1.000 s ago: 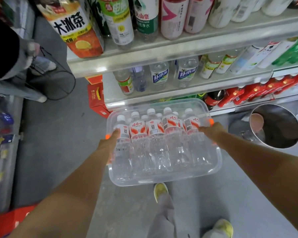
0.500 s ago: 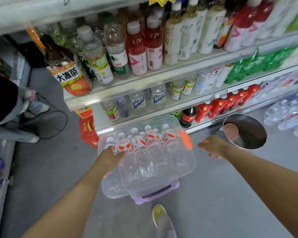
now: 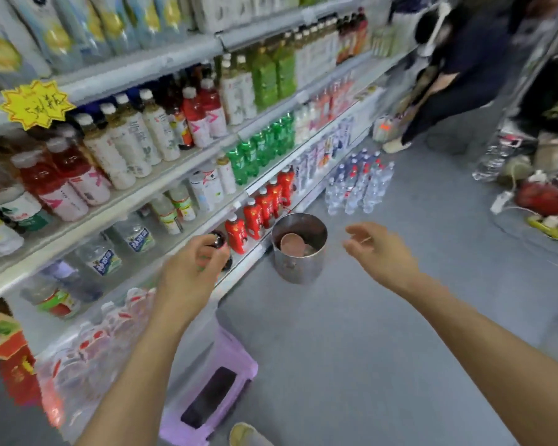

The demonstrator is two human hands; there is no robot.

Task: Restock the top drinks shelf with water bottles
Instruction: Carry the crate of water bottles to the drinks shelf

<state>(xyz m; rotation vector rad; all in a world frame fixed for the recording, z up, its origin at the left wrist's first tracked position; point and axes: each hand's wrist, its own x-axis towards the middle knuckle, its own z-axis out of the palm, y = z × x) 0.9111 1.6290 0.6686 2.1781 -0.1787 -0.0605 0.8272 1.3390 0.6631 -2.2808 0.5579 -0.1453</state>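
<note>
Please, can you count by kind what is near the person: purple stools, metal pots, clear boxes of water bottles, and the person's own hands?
Purple stool: 1
Metal pot: 1
Clear box of water bottles: 1
Hands: 2 (left hand, right hand)
Total: 5

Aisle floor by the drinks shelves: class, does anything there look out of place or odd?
Yes. A metal pot stands on the floor against the bottom shelf, odd among drinks. Loose water bottles stand unshelved on the floor beyond it. A tangle of cables and items litters the far right.
</note>
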